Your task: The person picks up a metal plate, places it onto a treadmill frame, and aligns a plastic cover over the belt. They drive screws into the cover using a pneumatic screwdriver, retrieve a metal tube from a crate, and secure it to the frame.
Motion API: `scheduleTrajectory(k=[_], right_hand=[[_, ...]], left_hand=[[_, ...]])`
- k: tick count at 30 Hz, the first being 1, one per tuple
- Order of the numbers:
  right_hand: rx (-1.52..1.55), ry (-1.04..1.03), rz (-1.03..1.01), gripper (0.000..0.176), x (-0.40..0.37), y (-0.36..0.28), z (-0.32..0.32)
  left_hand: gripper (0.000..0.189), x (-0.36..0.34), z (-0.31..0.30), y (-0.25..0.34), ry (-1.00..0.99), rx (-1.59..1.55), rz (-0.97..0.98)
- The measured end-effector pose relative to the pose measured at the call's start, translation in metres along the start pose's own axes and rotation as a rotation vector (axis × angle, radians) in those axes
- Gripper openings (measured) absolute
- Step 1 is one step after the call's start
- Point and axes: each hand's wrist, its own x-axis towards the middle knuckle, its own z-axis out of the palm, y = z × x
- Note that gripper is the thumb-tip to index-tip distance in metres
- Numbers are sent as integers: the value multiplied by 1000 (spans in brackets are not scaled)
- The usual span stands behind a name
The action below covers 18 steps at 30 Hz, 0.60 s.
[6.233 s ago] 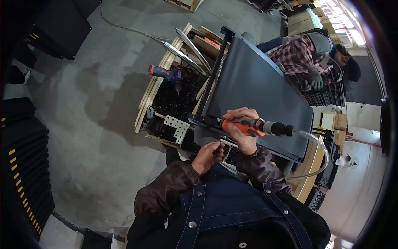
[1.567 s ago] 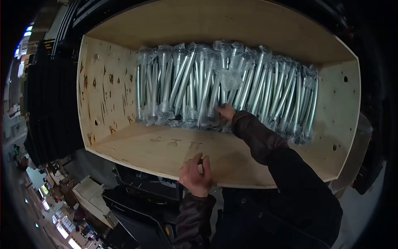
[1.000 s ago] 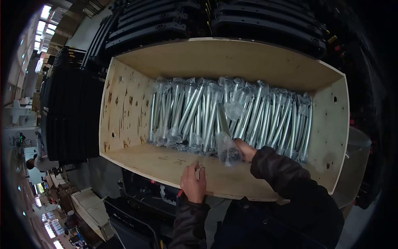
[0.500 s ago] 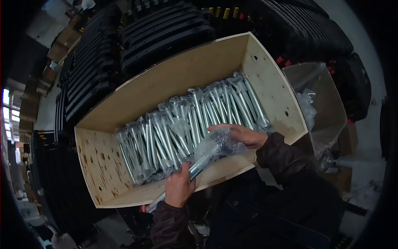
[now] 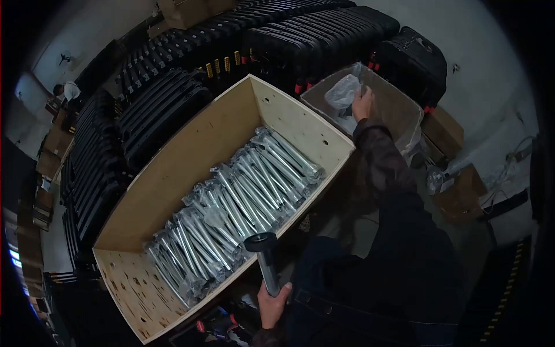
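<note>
Grips a bare steel tube in the left hand, low in the view and close to the body, with fingers curled tight round its lower end. Holds it nearly upright, black cap on top, just at the near rim of the plywood crate. Reaches far out with the right hand, fingers closed in a pinch on a crumpled clear plastic wrapper over the open, plastic-lined cardboard box just beside the crate's far corner. Inside the crate, 1 dense row of wrapped tubes, side by side, each in its own clear sleeve. Behind the crate, stacks of black frames; far off at the upper left, another person, well apart from both hands. As for handling: looks stiff and, being metal, probably fairly heavy for its width; likely slick on the plated surface against bare skin. With only 1 hand at the very end, top-heavy under the cap and prone to tipping. Better taken with a full wrap nearer mid-shaft, or steadied just under the cap. By contrast, limp and near weightless for the wrapper, easy to pinch anywhere.
</note>
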Motion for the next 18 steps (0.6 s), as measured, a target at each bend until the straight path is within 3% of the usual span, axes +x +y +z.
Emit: scheduleTrajectory(k=[2,3,4,5,6,7,9,10,12,13,15,17,18], right_hand=[[-164,-132,82,40,-11,19,-2],[208,-281,-11,38,-29,1,-19],[604,-485,-101,37,-68,-27,-41],[747,-801,27,36,-106,-72,-71],[848,-1162,151,34,-145,-119,-108],[947,-1400,149,34,-190,-165,-149],[1159,-1873,103,33,-272,-241,-231],[1259,-2097,89,34,-307,-259,-282],[1236,-2437,-755,30,-354,-288,-356],[1253,-2475,-806,30,-375,-301,-375],[1325,-2986,-848,32,-410,-321,-404],[1215,-3360,-638,36,-437,-336,-443],[1049,-3500,-651,34,-454,-344,-458]], left_hand=[[45,-25,3,-34,8,-62,-68],[43,-40,5,-53,23,-121,-155],[40,-56,7,-59,31,-96,-123],[37,-67,11,-64,77,-93,-110],[35,-67,19,-97,157,-126,31],[34,-77,29,-133,258,-134,152],[35,-115,23,-113,183,-264,-56],[35,-135,28,-115,302,-333,-84],[34,-159,25,-120,246,-557,46],[35,-173,24,-123,312,-658,76],[35,-200,12,-115,425,-814,97],[31,-213,-3,-130,487,-998,103],[31,-215,-3,-146,510,-1021,114]])
